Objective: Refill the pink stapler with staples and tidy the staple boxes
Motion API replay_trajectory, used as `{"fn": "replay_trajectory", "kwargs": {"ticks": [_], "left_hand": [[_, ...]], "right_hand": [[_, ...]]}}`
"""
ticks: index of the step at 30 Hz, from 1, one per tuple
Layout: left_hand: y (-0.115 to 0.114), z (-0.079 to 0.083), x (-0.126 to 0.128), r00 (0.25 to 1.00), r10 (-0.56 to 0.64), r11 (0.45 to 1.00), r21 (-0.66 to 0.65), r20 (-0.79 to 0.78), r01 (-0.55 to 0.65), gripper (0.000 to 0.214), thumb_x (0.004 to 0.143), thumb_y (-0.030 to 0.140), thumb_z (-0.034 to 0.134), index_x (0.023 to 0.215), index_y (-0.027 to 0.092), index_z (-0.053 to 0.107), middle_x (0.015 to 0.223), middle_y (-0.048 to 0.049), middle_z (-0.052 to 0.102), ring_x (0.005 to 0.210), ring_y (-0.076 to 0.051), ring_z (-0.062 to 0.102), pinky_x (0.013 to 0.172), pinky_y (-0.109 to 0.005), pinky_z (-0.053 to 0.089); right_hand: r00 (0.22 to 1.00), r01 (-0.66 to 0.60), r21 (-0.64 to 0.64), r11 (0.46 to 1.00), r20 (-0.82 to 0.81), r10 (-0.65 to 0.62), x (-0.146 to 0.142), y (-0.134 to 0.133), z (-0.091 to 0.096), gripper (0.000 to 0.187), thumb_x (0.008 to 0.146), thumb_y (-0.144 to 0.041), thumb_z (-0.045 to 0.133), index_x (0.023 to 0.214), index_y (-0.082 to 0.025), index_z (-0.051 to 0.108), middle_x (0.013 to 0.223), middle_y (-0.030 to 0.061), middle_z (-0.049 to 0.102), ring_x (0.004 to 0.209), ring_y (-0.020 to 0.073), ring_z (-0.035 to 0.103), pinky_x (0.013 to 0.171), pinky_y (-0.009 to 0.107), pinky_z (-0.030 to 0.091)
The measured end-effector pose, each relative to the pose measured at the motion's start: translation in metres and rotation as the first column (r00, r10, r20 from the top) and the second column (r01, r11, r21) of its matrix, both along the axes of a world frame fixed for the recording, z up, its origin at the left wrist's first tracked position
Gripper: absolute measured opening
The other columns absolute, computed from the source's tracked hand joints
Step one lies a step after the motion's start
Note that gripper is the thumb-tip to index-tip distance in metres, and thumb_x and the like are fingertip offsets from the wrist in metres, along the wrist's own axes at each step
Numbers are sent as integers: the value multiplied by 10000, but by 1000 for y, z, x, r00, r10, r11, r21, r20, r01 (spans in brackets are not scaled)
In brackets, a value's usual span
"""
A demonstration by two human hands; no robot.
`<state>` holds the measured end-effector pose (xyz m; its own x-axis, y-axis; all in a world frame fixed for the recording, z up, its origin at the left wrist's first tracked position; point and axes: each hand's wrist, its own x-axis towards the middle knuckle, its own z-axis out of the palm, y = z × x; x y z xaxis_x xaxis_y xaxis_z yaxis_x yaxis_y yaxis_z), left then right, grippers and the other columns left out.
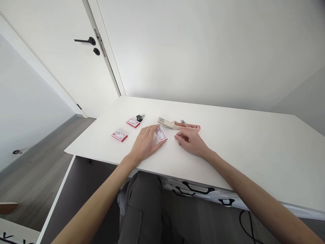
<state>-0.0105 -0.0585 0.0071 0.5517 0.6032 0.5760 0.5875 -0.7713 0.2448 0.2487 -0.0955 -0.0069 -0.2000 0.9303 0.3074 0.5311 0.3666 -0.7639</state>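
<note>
While the left hand pinches one of three small boxes, the right hand rests curled beside one stapler.

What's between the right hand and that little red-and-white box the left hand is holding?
Nothing: the head view shows only bare white table between the right hand and the red-and-white box held in the left hand.

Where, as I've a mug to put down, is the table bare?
The right half of the table, beyond the right hand and the stapler, is bare, as is the far strip by the wall. Crowded: the left, with the left hand gripping a small box, two more boxes and a black object.
</note>
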Motion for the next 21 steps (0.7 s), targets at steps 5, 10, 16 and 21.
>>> {"fn": "replay_trajectory", "kwargs": {"ticks": [5, 10, 16, 21], "left_hand": [[-3, -3, 30, 996, -60, 998, -12, 73, 61, 683, 942, 583, 725, 1462, 233, 455, 1344, -148, 675, 1261, -344, 650, 1065, -520, 510], [-5, -1, 32, 983, -130, 981, -127, 133, 147, 708, 912, 582, 765, 1462, 261, 455, 1377, -133, 658, 1273, -330, 647, 1065, -506, 523], [-4, 2, 28, 949, -158, 940, -252, 274, 230, 437, 1003, 430, 693, 1374, 265, 532, 1304, -80, 713, 1117, -242, 706, 1008, -441, 563], [-2, 0, 28, 916, -120, 922, -298, 382, 245, 365, 967, 412, 748, 1246, 246, 582, 1192, -57, 749, 1024, -211, 732, 942, -388, 591]], "right_hand": [[984, -137, -170, 976, -138, 114, 1, 2, 6, 349, 1040, -535, 565, 1072, -222, 716, 811, 29, 720, 669, 181, 616, 643, 342, 496], [950, -205, -225, 952, -279, 139, 5, 5, 5, 369, 1013, -560, 625, 1107, -215, 717, 887, 33, 730, 698, 179, 683, 740, 361, 544], [939, -248, -214, 945, -294, 180, 8, 6, 9, 394, 1033, -568, 597, 1151, -216, 729, 897, 39, 744, 686, 176, 682, 720, 349, 542], [948, -263, -197, 944, -235, 215, 9, 6, 12, 447, 1043, -592, 564, 1231, -235, 756, 870, 40, 733, 709, 191, 666, 739, 363, 549]]}}
